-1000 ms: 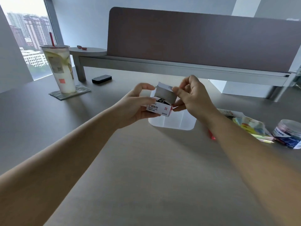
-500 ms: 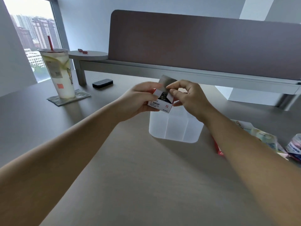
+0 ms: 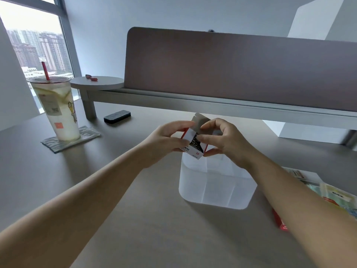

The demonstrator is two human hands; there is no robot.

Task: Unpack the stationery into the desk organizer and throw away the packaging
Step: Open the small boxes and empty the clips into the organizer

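On the surface (image 3: 135,229), a translucent white desk organizer (image 3: 214,188) stands nearest, stationery packets (image 3: 336,196) just right of it. Above its far rim, the left hand (image 3: 166,140) grips a small red-and-white box (image 3: 195,147), while the right hand (image 3: 222,140) pinches its raised flap. Farther left, an iced drink (image 3: 58,109) stands on a coaster (image 3: 69,139).

The tabletop (image 3: 135,219) looked matt and smooth, the desk organizer (image 3: 214,188) was frosted translucent plastic, the small box (image 3: 195,151) printed cardboard, and the drink cup (image 3: 58,107) clear glossy plastic.
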